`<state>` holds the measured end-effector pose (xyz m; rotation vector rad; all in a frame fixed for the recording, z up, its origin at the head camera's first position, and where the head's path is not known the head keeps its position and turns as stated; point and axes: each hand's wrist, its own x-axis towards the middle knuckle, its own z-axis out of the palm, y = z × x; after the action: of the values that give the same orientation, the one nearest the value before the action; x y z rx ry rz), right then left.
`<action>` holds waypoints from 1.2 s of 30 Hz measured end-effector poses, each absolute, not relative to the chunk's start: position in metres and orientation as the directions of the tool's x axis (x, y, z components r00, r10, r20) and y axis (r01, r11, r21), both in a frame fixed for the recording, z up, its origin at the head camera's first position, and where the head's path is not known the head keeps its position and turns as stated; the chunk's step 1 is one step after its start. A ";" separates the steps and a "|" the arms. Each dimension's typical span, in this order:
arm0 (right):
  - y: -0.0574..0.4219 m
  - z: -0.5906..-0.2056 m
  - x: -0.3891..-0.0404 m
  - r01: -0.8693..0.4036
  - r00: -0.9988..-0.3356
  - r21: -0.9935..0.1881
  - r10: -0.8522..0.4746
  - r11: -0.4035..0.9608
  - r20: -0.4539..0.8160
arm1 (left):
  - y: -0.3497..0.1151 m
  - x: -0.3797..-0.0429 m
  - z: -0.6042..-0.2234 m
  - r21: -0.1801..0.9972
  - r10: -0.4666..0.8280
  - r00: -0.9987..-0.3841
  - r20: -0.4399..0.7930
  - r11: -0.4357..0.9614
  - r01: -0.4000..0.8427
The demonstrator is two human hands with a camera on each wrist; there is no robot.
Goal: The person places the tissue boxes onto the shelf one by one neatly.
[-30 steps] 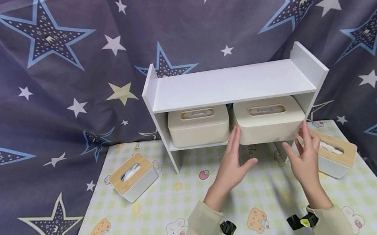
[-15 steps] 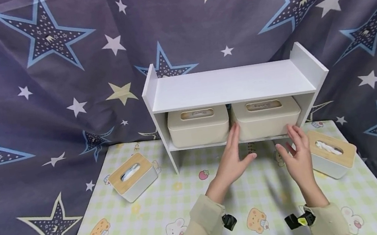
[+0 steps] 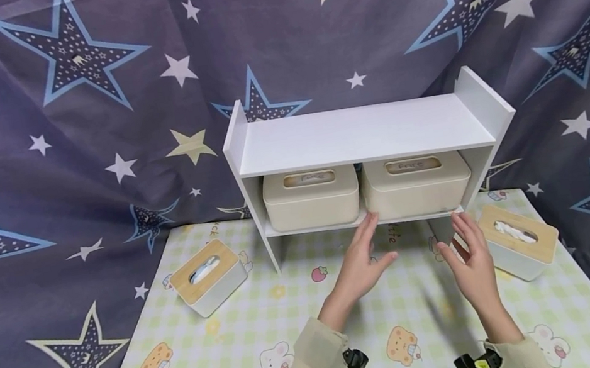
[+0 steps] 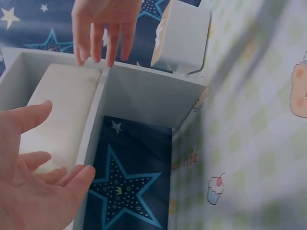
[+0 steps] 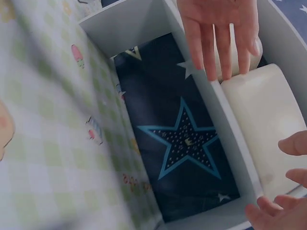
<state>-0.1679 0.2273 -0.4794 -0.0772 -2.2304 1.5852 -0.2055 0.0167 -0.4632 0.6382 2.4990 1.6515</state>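
Observation:
Two cream tissue boxes stand side by side on the lower board of a white shelf unit [image 3: 368,135]. The right tissue box [image 3: 417,194] is nearest to both hands; the left tissue box [image 3: 312,207] sits against the other side of the compartment. In front of the gap between them, my left hand [image 3: 357,267] has its fingers extended, thumb apart, holding nothing. My right hand [image 3: 473,262] hovers before the right box's corner with fingers loosely extended and nothing in them. In the left wrist view, the right box [image 4: 67,105] rests inside the shelf beyond the fingers.
A wood-topped white tissue box [image 3: 208,276] stands on the table at left. Another wood-topped tissue box [image 3: 518,240] stands at right, close to the right hand. A green checked cloth [image 3: 241,357] covers the table. A star-patterned curtain [image 3: 137,125] hangs behind.
The right cream box has slid back and slightly left, onto the shelf beside the left one. Both hands have since drawn back from it toward the person.

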 end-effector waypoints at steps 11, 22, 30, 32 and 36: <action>0.262 -0.501 -0.155 -0.104 -0.890 -0.906 0.369 0.410 0.269 | 0.021 -0.196 -0.478 0.877 0.407 -0.901 0.149 0.366 0.310; 0.309 -0.517 -0.144 0.021 -0.825 -0.874 0.502 0.486 0.260 | 0.042 -0.184 -0.492 0.890 0.463 -0.880 0.106 0.350 0.291; 0.355 -0.528 -0.151 0.156 -0.775 -0.849 0.595 0.505 0.212 | 0.049 -0.170 -0.504 0.877 0.502 -0.861 0.076 0.377 0.297; 0.367 -0.531 -0.154 0.198 -0.794 -0.847 0.587 0.493 0.157 | 0.048 -0.168 -0.508 0.877 0.504 -0.860 0.075 0.377 0.297; 0.388 -0.539 -0.162 0.264 -0.848 -0.865 0.530 0.428 0.003 | 0.047 -0.166 -0.513 0.883 0.511 -0.857 0.068 0.368 0.290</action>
<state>-0.1622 0.3880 -0.5392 -0.6880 -2.4092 1.3852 -0.1658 0.0474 -0.5130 0.7187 2.4109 1.4878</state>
